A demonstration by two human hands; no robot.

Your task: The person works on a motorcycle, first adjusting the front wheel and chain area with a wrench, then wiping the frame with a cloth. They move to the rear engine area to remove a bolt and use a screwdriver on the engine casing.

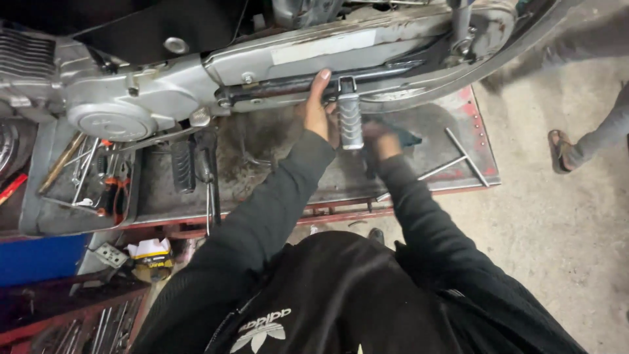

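Observation:
A motorcycle's grey engine case [124, 105] and long chain cover [341, 56] lie across the top of the view above a worn metal lift table [275, 141]. My left hand [317, 108] reaches up beside a ribbed silver footpeg [350, 121], fingers extended and touching the dark bar behind it. My right hand [380, 141] sits just right of the footpeg, low on the table, closed on a dark blue-green rag [405, 136]. Both arms are in black sleeves.
A T-handle wrench [462, 157] lies on the table at the right. A grey tray [39, 210] at the left holds several hand tools, including orange-handled pliers [116, 190]. A bystander's sandalled foot [562, 151] stands on the concrete floor at right. Red racks with tools sit lower left.

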